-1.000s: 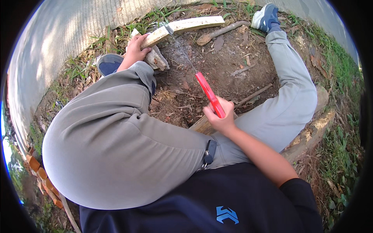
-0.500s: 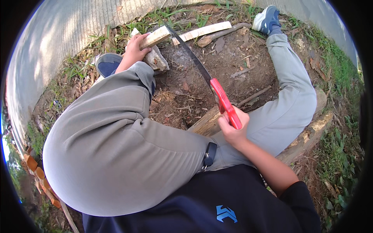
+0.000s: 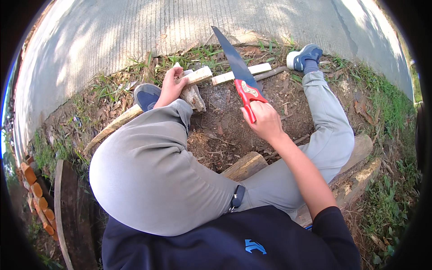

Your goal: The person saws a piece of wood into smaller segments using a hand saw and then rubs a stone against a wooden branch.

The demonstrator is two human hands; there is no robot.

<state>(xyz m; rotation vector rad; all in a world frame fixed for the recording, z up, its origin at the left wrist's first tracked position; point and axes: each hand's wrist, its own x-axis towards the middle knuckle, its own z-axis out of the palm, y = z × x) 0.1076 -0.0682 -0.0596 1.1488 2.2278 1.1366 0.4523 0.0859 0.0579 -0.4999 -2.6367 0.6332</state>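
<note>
My right hand (image 3: pixel 265 120) is closed round the red handle of a hand saw (image 3: pixel 240 67). The saw's dark blade points up and away, its flat side showing, apart from the wood in my other hand. My left hand (image 3: pixel 172 85) grips a short pale wood stick (image 3: pixel 198 76) from its left side, partly hiding it. Under that stick, a rough wood block (image 3: pixel 193 97) lies on the soil. A separate pale wood strip (image 3: pixel 221 79) lies just right of the held stick's end, passing behind the saw blade.
I sit on logs (image 3: pixel 245 166). A thin branch (image 3: pixel 274 72) lies beyond the saw. My shoes (image 3: pixel 147 96) rest on the dirt, left and far right. A ridged concrete path (image 3: pixel 135 40) runs along the far side. Stacked cut logs (image 3: pixel 38 195) stand at the lower left.
The saw has come away from the stick's end, and its blade has swung to point more upright, flat side showing. My left hand still holds the stick. The view has shifted, showing more path.
</note>
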